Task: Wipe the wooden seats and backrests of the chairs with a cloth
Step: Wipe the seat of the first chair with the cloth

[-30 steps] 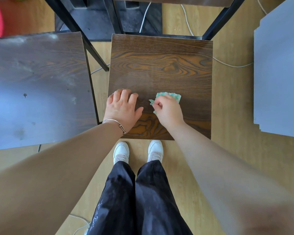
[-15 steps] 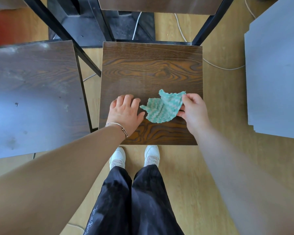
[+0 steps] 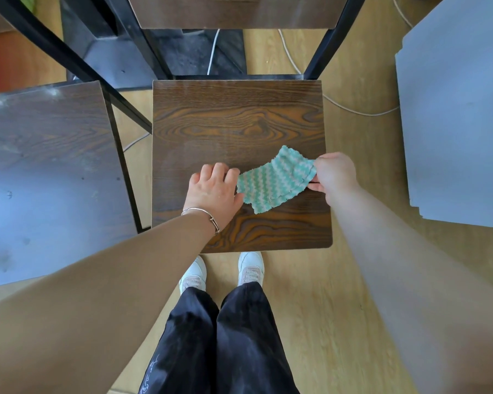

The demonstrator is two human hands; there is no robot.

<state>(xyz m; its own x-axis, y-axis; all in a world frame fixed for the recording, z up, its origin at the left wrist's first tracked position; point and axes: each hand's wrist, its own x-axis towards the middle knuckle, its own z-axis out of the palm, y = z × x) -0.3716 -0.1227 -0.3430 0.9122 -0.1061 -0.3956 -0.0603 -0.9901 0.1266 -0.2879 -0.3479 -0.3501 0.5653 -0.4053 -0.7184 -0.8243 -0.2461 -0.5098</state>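
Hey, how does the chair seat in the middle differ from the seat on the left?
The middle seat shows warm brown grain; the left seat looks dull and greyish under glare. The middle seat carries the cloth, pinched by the right hand, and the left hand rests on its wood; the left seat shows specks and smudges instead. Both are dark wood-grain boards on black metal frames.
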